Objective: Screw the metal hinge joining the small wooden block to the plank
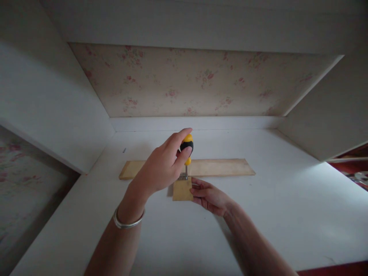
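Observation:
My left hand (168, 161) is wrapped round the yellow and black handle of a screwdriver (187, 145), which stands upright with its shaft pointing down. The tip meets a small metal hinge (183, 176), partly hidden by my fingers. Below the hinge lies a short wooden block (183, 189), and my right hand (209, 195) grips its right edge between fingers and thumb. A long flat wooden strip (221, 167) runs crosswise behind the hinge, its middle covered by my left hand.
All this rests on a white tabletop (273, 207). A small dark piece (124, 150) lies at the left. White panels (57, 84) rise at both sides, and floral wallpaper (198, 80) covers the back. Red items with a shiny object (360, 177) show at the far right.

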`<state>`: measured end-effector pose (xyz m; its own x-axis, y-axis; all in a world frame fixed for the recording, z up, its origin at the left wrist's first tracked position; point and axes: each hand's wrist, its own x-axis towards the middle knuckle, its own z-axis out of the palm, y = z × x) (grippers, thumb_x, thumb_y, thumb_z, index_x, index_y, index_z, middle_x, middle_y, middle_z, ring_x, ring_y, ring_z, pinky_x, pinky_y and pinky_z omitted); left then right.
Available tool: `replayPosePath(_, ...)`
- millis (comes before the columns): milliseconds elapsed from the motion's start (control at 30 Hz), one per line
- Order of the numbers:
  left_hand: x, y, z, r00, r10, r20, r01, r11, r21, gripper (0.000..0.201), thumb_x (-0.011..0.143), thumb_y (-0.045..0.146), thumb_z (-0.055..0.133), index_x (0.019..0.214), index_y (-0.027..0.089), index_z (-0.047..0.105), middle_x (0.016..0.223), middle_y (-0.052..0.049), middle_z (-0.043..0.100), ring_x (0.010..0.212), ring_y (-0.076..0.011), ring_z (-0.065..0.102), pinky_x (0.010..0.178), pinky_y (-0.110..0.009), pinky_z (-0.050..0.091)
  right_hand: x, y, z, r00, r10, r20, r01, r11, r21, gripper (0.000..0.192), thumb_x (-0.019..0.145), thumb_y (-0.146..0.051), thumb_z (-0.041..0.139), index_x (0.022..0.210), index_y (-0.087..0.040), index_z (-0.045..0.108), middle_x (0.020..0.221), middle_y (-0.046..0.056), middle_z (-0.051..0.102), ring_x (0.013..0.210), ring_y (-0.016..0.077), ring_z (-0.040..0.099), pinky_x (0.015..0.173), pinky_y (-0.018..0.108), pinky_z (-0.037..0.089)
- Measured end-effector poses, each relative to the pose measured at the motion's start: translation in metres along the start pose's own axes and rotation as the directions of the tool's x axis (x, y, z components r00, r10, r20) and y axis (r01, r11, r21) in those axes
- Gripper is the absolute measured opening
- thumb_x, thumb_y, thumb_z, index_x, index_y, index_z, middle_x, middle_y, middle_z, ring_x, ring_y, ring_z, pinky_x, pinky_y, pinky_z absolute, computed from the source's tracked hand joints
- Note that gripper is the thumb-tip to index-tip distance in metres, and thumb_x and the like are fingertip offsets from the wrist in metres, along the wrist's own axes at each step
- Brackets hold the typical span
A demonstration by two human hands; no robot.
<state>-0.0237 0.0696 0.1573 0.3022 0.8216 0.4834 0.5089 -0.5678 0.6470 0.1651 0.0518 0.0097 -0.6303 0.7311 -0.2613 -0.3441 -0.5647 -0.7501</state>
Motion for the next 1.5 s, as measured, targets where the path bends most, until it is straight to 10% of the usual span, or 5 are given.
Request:
replayPosePath(300,0.012,0.002,-0.001,0.982,-0.083,-0.172,0.128,0.955,0.268,0.041,0.079,0.041,0.065,0.11,0.023,0.045,0.082,0.001,0.058,0.065,-0.0157,0.06,0.06,-0.026,0.047,0.0,0.001,-0.004,1.0,0.014,-0.008,-0.014,1.0,0.018,0.046,0.075,-0.016,0.071,0.119,-0.019,0.058,0.122,0.008,0.06,0.108,0.0182,0.058,0.099,0.032,0.041)
replayPosePath(433,0.032,0.01,-0.02,0.991,0.034,0.128,-0.081,0.919,0.386,0.032,0.082,0.033,0.061,0.111,0.025,0.05,0.094,-0.001,0.06,0.075,-0.0173,0.06,0.07,-0.028,0.046,-0.001,0.001,-0.004,1.0,0.005,-0.007,-0.005,1.0,0.014,0.044,0.074,-0.016,0.072,0.117,-0.019,0.06,0.123,0.008,0.059,0.107,0.018,0.058,0.098,0.032,0.042)
replayPosePath(667,0.063,0.024,-0.054,0.755,0.061,0.652,-0.282,0.929,0.24,0.021,0.073,0.026,0.064,0.094,0.026,0.064,0.098,-0.003,0.061,0.082,-0.0194,0.06,0.076,-0.028,0.044,-0.002,0.0,-0.004,1.0,0.011,0.006,-0.011,1.0,0.027,0.043,0.075,-0.013,0.07,0.116,-0.018,0.06,0.12,0.008,0.061,0.105,0.0165,0.059,0.095,0.028,0.045)
replayPosePath(1033,0.067,0.056,-0.047,0.639,-0.155,0.753,-0.441,0.729,0.524,0.035,0.081,0.033,0.058,0.115,0.025,0.056,0.115,-0.006,0.055,0.088,-0.021,0.058,0.076,-0.029,0.042,-0.002,0.005,-0.008,1.0,0.007,-0.002,-0.006,0.998,0.056,0.042,0.074,-0.01,0.07,0.114,-0.017,0.06,0.113,0.008,0.065,0.102,0.0171,0.062,0.091,0.028,0.047)
replayPosePath(1500,0.08,0.059,-0.046,0.68,-0.307,0.666,-0.345,0.668,0.66,0.039,0.078,0.047,0.06,0.11,0.024,0.059,0.102,-0.008,0.062,0.09,-0.0257,0.057,0.073,-0.032,0.041,-0.002,0.003,-0.007,1.0,0.011,0.026,-0.013,0.998,0.057,0.045,0.075,-0.009,0.069,0.118,-0.015,0.059,0.115,0.009,0.064,0.104,0.019,0.061,0.093,0.031,0.046)
